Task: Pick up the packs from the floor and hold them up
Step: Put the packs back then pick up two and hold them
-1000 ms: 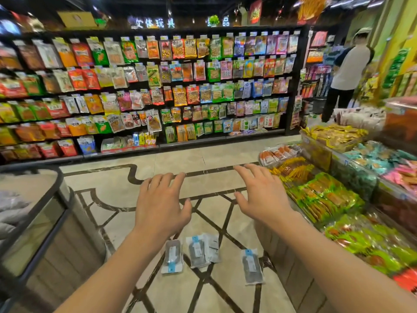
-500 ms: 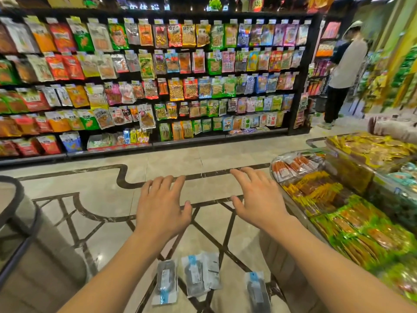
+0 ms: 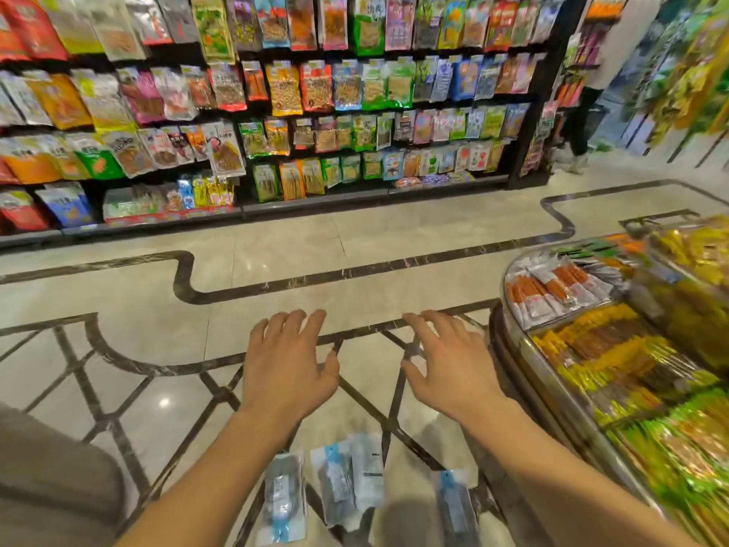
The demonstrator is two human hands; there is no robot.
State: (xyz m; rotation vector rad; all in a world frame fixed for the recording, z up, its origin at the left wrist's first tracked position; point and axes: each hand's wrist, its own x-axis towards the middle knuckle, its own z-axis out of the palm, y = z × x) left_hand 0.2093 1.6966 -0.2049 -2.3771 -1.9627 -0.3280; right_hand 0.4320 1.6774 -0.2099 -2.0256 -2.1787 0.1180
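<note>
Several flat clear packs with blue tags lie on the tiled floor at the bottom of the view: a left pack (image 3: pixel 282 497), two overlapping middle packs (image 3: pixel 349 479) and a right pack (image 3: pixel 453 507). My left hand (image 3: pixel 288 369) hovers palm down above and beyond them, fingers spread and relaxed, holding nothing. My right hand (image 3: pixel 449 365) is stretched out the same way beside it, also holding nothing. Both forearms pass over the packs.
A snack display counter (image 3: pixel 552 373) with a metal rim stands close on the right. A tall shelf of hanging snack bags (image 3: pixel 315 92) lines the far side of the aisle. A grey rounded object (image 3: pixel 51 479) sits at the lower left. A person (image 3: pixel 591 84) stands far right.
The view has dropped and moved closer to the floor, so the packs look larger and nearer. Both hands stay spread and hold nothing, now lower toward the floor.
</note>
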